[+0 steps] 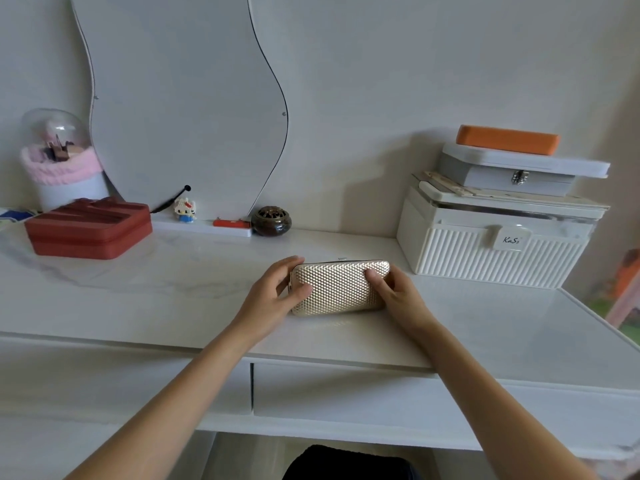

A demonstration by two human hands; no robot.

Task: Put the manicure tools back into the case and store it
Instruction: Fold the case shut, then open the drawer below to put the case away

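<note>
Both hands steady a closed gold manicure case (341, 287) on a white dressing table (173, 306).

The case lies flat near the middle of the tabletop, nearer its front edge than the wall. The left hand (277, 289) curls round its left end, thumb on the lid; the right hand (394, 294) grips the right end, thumb pressed on top, apparently to shut or lift it. No loose tools show, so storing seems all that remains. A ribbed white box (491, 251) stands at the back right corner.
</note>
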